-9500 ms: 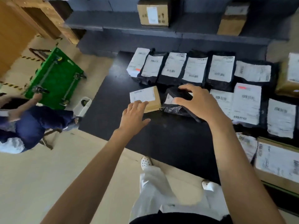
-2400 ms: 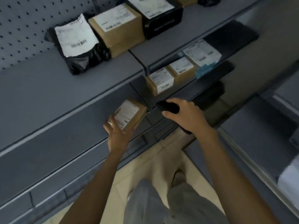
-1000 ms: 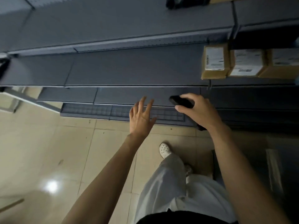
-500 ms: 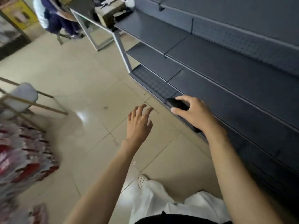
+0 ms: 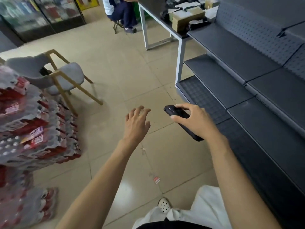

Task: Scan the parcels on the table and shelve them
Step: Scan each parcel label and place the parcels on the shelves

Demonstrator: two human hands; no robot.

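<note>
Many parcels (image 5: pixel 186 15) lie on the worktop (image 5: pixel 151 7) far off at one o'clock, apart from the grey shelves (image 5: pixel 231 47) that run along the right from one to four o'clock, so I judge much scanning and shelving is left. The left hand (image 5: pixel 137 124) hangs mid-view over the floor, its grip apart and empty. The right hand (image 5: pixel 196 123), just at its three o'clock, has its grip clamped on the black scanner (image 5: pixel 177 113).
</note>
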